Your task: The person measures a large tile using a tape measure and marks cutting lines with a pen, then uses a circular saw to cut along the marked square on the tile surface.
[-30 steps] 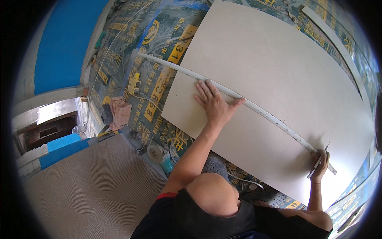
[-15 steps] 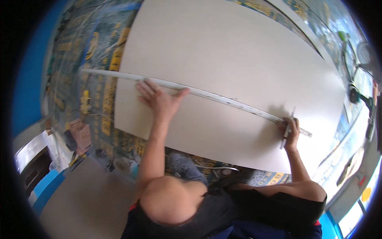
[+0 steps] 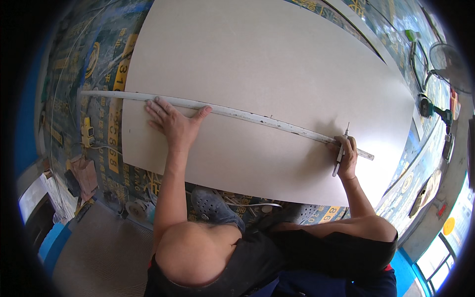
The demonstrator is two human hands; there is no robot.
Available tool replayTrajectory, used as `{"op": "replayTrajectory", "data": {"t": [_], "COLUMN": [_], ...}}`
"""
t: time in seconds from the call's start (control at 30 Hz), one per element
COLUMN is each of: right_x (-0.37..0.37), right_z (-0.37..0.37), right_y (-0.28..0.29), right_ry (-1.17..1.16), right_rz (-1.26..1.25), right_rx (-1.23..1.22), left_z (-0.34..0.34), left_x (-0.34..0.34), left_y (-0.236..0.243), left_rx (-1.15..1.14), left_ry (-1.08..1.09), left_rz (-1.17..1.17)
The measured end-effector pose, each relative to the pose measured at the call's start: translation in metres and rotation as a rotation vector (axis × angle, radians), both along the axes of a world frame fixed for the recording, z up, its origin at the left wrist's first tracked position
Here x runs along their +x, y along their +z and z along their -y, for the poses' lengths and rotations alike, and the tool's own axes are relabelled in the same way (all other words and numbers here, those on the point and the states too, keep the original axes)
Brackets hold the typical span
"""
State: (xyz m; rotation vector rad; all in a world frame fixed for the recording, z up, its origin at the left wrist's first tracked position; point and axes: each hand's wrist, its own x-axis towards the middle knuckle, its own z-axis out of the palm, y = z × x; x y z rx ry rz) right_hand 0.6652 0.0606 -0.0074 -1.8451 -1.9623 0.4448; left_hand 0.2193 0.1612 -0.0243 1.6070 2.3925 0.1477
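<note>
A large pale beige slab (image 3: 237, 59) lies flat in front of me. Across it runs a long, narrow, white-smeared straightedge (image 3: 257, 118), its left end sticking out past the slab's edge. My left hand (image 3: 174, 126) is spread along the near side of this bar, fingertips and thumb pressed to it, gripping nothing. Near the bar's right end my right hand (image 3: 349, 158) closes round a slim pen-shaped tool (image 3: 340, 161) with a thin pointed tip, held upright at a slant. Those fingers also touch the bar; where the tool's lower end meets anything cannot be seen.
Printed protective sheeting (image 3: 106, 128) covers the floor. A yellow device (image 3: 88, 131) with a cord lies left. A green-black power drill (image 3: 435, 113) and a fan (image 3: 448, 64) are at right. Another long strip (image 3: 358, 29) borders the far side. My clogs (image 3: 213, 202) are at the near edge.
The whole view has shifted, so slab, bar and hands appear farther left. Both hands keep about the same places along the straightedge, and the right still holds the tool.
</note>
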Motion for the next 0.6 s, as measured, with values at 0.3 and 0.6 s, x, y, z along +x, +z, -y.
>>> {"op": "replayTrajectory", "data": {"t": [0.3, 0.6], "right_x": [0.009, 0.004], "right_z": [0.010, 0.001], "right_y": [-0.016, 0.001], "right_ry": [-0.181, 0.064], "right_rz": [-0.234, 0.005], "right_rx": [-0.072, 0.036], "left_z": [-0.002, 0.002], "left_x": [-0.001, -0.002], "left_y": [0.002, 0.006], "left_rx": [0.080, 0.016], "left_ry": [-0.022, 0.046], "left_rz": [-0.006, 0.070]}}
